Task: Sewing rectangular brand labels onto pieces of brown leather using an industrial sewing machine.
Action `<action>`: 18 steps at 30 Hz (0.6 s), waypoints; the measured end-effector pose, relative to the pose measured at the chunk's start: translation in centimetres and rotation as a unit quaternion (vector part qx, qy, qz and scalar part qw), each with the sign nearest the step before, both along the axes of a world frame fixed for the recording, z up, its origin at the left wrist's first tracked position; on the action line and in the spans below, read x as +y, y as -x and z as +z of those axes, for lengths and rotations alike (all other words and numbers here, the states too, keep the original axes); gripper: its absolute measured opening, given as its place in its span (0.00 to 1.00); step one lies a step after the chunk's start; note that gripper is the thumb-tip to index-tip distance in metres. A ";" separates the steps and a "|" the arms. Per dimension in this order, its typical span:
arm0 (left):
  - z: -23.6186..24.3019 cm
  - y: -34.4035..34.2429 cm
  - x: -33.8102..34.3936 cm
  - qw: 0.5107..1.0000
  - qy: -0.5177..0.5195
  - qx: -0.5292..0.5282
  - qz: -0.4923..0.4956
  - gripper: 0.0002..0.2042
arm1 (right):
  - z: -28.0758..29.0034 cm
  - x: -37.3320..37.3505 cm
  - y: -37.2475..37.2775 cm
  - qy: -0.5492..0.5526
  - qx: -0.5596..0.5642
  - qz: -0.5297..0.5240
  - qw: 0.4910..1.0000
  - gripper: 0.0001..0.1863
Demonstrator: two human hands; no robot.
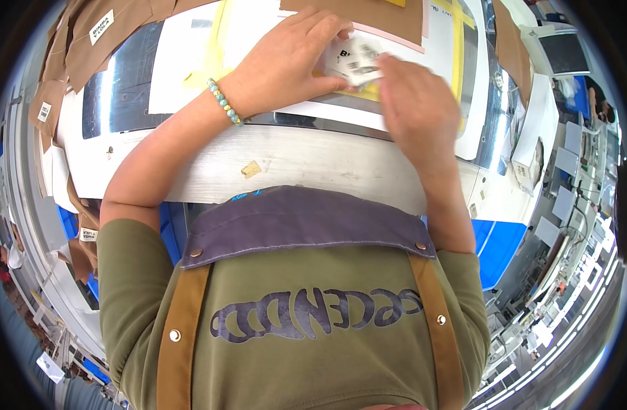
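Over the table's far middle, a small stack of white labels with black print (355,60) is between my two hands. My left hand (293,61) grips it from the left, thumb along the near edge and fingers curled at the far side. At the stack's right edge, my right hand (423,106) pinches with thumb and fingertips, slightly blurred. Just beyond lies a brown panel (375,17) with a pink border strip (425,20). Below the hands are white sheets (180,58) edged with yellow tape (213,48).
Brown pieces with white labels (125,31) are heaped at the left. A pale wooden table edge (307,154) runs before me, with a tape scrap (250,169) on it. At right stands a white box (532,147); a blue bin (498,249) sits below the table.
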State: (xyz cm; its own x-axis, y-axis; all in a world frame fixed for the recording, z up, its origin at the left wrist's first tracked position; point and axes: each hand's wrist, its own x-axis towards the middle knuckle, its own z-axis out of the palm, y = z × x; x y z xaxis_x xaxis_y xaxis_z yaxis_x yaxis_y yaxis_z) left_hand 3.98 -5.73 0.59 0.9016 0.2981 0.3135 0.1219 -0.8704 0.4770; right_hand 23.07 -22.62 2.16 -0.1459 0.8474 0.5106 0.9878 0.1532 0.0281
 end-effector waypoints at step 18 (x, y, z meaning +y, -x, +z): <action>1.6 1.6 3.6 0.996 0.065 -0.055 -0.011 0.27 | 11.4 -4.0 -2.0 -0.281 0.124 0.230 0.923 0.39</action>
State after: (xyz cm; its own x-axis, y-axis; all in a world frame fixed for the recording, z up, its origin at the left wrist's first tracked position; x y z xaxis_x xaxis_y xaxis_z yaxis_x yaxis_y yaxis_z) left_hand 2.38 -2.14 2.20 0.8708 0.3231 0.3705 0.0444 -0.8023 0.5953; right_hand 25.04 -26.58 13.55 -0.2447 0.3147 0.9171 0.8084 0.5885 0.0137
